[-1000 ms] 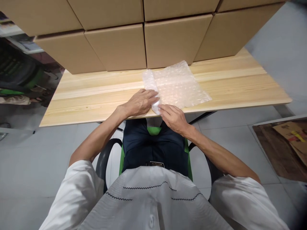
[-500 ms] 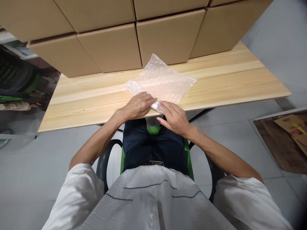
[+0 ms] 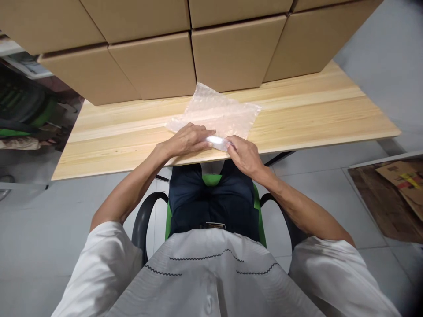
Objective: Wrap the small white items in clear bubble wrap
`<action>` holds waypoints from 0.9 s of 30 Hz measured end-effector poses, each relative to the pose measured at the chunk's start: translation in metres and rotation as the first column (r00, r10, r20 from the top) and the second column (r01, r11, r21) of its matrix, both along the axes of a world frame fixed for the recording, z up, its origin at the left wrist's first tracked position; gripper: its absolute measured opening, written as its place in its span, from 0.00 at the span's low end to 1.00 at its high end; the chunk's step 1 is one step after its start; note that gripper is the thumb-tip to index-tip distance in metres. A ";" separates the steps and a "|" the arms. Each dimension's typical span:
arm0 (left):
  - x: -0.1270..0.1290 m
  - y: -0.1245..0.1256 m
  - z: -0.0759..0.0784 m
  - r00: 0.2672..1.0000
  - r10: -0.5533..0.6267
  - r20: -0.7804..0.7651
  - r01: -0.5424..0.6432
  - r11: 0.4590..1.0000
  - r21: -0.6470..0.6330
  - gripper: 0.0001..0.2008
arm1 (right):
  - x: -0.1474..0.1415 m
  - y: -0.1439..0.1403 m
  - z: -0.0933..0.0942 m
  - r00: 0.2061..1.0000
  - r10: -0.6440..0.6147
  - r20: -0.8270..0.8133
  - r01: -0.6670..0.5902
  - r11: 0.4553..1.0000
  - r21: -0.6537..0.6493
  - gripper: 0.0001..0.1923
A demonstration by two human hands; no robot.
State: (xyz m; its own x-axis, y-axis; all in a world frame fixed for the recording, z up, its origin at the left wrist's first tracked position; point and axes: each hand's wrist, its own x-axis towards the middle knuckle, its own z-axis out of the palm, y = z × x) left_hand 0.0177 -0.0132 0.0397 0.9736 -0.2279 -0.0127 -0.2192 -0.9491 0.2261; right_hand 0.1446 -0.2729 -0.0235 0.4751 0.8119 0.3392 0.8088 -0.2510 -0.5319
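A sheet of clear bubble wrap (image 3: pixel 221 112) lies spread on the wooden table, one corner pointing toward the boxes. Its near edge is rolled into a shiny white bundle (image 3: pixel 217 142) close to the table's front edge; what is inside cannot be made out. My left hand (image 3: pixel 189 140) lies over the left end of the bundle, its thumb below and fingers above. With thumb and bent fingers, my right hand (image 3: pixel 245 154) pinches the bundle's right end.
Stacked cardboard boxes (image 3: pixel 153 66) line the back of the table (image 3: pixel 330 114). A chair armrest (image 3: pixel 140 220) stands at my left side. On the floor at right lies flattened cardboard (image 3: pixel 390 198). Another green and black chair (image 3: pixel 29 101) is at far left.
The bubble wrap has shifted slightly left. My right hand has closed from lying over the bundle to pinching its right end, and more of the bundle shows between my hands.
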 end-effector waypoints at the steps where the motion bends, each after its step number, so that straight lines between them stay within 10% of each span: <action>1: 0.003 0.003 0.002 0.999 0.022 -0.024 -0.022 0.999 -0.031 0.32 | 0.003 0.000 0.002 0.999 -0.023 -0.027 0.022 0.999 -0.026 0.21; 19: 0.062 0.021 0.007 0.961 0.243 -0.132 -0.217 0.958 0.188 0.32 | 0.022 -0.009 0.023 0.979 -0.120 0.167 0.170 0.928 -0.330 0.26; 27: 0.074 0.026 0.006 0.952 0.259 -0.162 -0.233 0.958 0.166 0.33 | 0.004 0.006 0.019 0.947 -0.065 0.314 0.070 0.997 -0.006 0.27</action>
